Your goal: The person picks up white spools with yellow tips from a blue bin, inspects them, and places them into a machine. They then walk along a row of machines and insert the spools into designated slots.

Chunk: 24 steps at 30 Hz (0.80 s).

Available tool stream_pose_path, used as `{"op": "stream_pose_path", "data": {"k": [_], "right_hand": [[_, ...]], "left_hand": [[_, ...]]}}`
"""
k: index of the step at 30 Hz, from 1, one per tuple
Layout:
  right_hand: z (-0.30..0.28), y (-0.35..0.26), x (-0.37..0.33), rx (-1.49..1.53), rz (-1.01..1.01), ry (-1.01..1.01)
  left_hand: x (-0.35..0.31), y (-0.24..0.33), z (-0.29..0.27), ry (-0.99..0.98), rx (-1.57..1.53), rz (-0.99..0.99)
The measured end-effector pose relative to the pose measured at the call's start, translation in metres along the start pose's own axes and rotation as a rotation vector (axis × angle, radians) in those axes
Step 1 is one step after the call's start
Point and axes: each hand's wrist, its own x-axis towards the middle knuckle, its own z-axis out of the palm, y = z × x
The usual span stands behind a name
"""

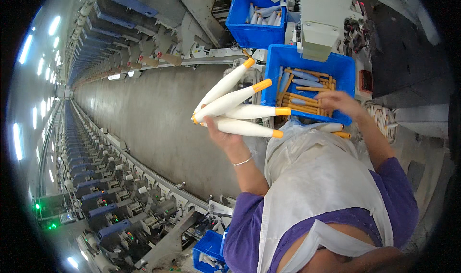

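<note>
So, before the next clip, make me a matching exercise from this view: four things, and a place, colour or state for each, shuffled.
1. four white bobbins
2. slim orange tubes
3. sleeves
4. right hand

A. purple
B. blurred, at the blue bin
C. fanned out in the left hand
D. lying inside that bin

Pairs: 1-C, 2-D, 3-A, 4-B
</note>
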Motion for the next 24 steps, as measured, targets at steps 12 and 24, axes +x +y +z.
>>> {"op": "stream_pose_path", "data": {"k": [12, 24], "right_hand": [[0.102, -0.007, 0.033, -0.437, -0.436, -0.089], [-0.018, 0.058, -0.024, 0.165, -0.112, 0.266]], "left_hand": [[-0.007, -0.026, 0.019, -0.042, -0.105, -0.171], [-0.005, -0.021, 0.014, 0.051, -0.027, -0.066]]}}
